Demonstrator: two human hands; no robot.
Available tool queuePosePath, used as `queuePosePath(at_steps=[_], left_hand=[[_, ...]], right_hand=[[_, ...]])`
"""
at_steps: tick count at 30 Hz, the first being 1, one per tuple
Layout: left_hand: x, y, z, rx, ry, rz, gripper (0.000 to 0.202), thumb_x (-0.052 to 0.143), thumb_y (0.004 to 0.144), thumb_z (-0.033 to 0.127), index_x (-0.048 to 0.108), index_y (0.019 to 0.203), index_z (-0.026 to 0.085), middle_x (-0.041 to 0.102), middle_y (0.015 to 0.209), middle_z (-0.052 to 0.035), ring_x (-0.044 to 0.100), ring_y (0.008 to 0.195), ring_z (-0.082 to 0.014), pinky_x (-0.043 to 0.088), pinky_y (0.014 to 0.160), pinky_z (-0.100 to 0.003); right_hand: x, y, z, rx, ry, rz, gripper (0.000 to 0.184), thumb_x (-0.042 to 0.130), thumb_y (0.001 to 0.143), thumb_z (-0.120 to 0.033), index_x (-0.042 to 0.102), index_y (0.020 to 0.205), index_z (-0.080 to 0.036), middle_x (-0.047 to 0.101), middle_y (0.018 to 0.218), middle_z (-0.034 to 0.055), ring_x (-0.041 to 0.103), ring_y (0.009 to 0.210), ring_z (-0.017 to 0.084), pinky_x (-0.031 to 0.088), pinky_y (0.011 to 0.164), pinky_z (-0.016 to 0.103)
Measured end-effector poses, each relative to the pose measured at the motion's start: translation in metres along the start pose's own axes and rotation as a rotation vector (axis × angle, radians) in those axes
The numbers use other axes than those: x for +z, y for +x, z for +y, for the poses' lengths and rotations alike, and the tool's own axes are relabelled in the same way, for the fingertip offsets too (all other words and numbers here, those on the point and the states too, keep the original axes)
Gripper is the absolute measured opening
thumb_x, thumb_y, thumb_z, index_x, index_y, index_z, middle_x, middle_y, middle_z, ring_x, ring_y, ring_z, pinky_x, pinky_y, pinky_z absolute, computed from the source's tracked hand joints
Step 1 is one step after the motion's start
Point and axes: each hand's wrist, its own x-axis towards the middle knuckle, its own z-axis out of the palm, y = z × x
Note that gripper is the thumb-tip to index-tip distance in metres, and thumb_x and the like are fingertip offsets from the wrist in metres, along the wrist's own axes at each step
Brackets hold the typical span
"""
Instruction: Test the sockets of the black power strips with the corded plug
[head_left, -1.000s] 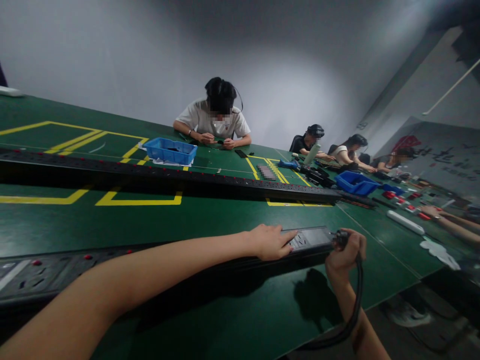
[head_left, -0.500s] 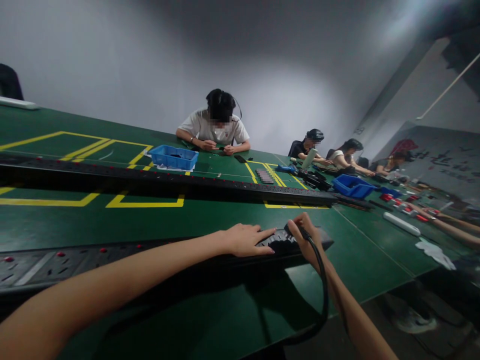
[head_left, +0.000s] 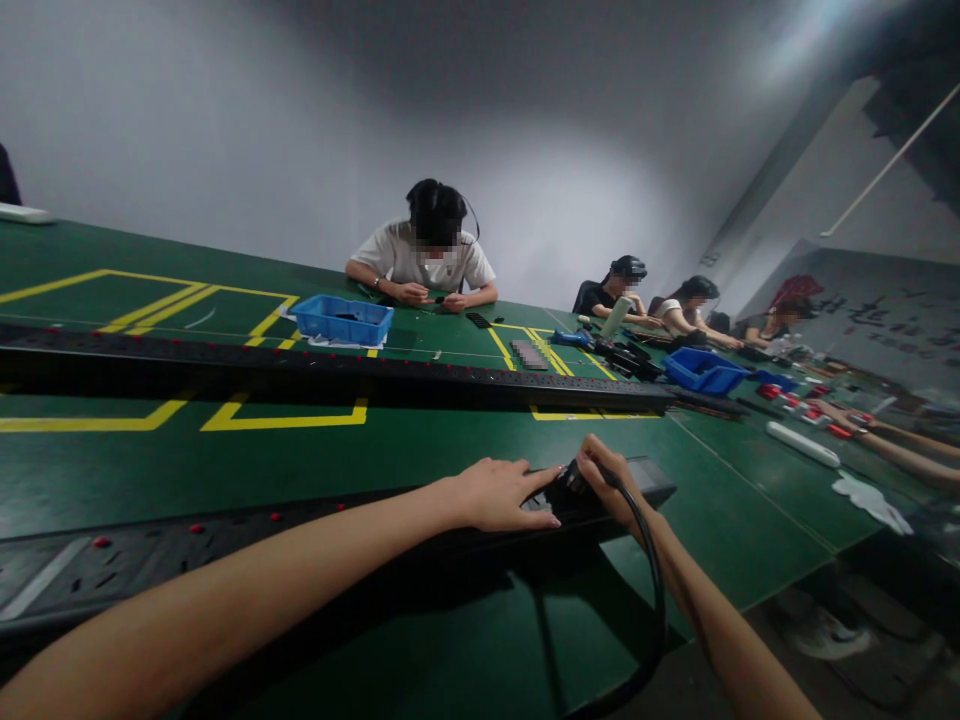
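A long black power strip (head_left: 161, 545) with slotted sockets and red buttons lies along the near part of the table. My left hand (head_left: 491, 495) rests on it near its right end, thumb and index finger spread apart. Just right of those fingertips, my right hand (head_left: 609, 478) is closed on a black plug (head_left: 571, 480), held against the strip's top face. The thick black cable (head_left: 651, 570) hangs from the plug in a loop past the table edge. Fingers hide the plug's prongs, so I cannot tell whether it sits in a socket.
Behind lies a second long black power strip (head_left: 330, 378). Farther back are a blue bin (head_left: 343, 322), a phone-like slab (head_left: 529, 355) and another blue bin (head_left: 701, 372). A white bar (head_left: 802, 444) and white glove (head_left: 870, 500) lie at right. Several people sit around the table.
My right hand has brought the plug slightly left and down, closer to the left hand's fingertips. My left hand has shifted slightly right, and the whole view has tilted a little.
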Motion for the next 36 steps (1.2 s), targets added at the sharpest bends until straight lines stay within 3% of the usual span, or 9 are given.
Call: queuePosePath(at_steps=[11,22,28,36], left_hand=[[0.006,0.003,-0.004,0.006,0.002,0.02,0.076,0.015,0.075,0.074,0.01,0.138,0.032,0.052,0.115,-0.01,0.055,0.097,-0.0295,0.043,0.075,-0.039],[0.003,0.002,-0.001,-0.006,0.028,0.019,0.07,0.021,0.078,0.069,0.009,0.137,0.034,0.051,0.114,-0.009,0.056,0.095,-0.0274,0.042,0.076,-0.037],[0.007,0.003,-0.003,0.023,0.035,0.066,0.071,0.02,0.077,0.07,0.011,0.137,0.034,0.055,0.106,-0.0098,0.058,0.088,-0.0283,0.044,0.071,-0.037],[0.005,0.002,-0.002,-0.018,0.0,0.026,0.07,0.024,0.077,0.07,0.018,0.136,0.033,0.054,0.108,-0.0084,0.057,0.091,-0.0268,0.043,0.074,-0.037]], right_hand=[[-0.01,0.009,-0.007,-0.121,-0.197,-0.067,0.022,0.035,0.086,-0.034,0.041,0.07,-0.021,0.046,0.051,-0.0057,0.039,0.043,0.007,0.03,0.046,0.018],[0.003,-0.012,-0.021,-0.129,-0.557,0.064,0.014,0.036,0.082,-0.027,0.048,0.076,-0.02,0.053,0.054,-0.001,0.046,0.045,0.011,0.023,0.048,0.023],[-0.001,-0.005,-0.025,-0.162,-0.613,-0.021,0.011,0.038,0.081,-0.024,0.048,0.082,-0.021,0.055,0.058,-0.0013,0.046,0.044,0.011,0.019,0.047,0.024],[-0.011,0.006,-0.029,-0.253,-0.586,-0.151,0.015,0.035,0.083,-0.026,0.048,0.077,-0.022,0.054,0.054,-0.0033,0.047,0.045,0.01,0.02,0.047,0.022]])
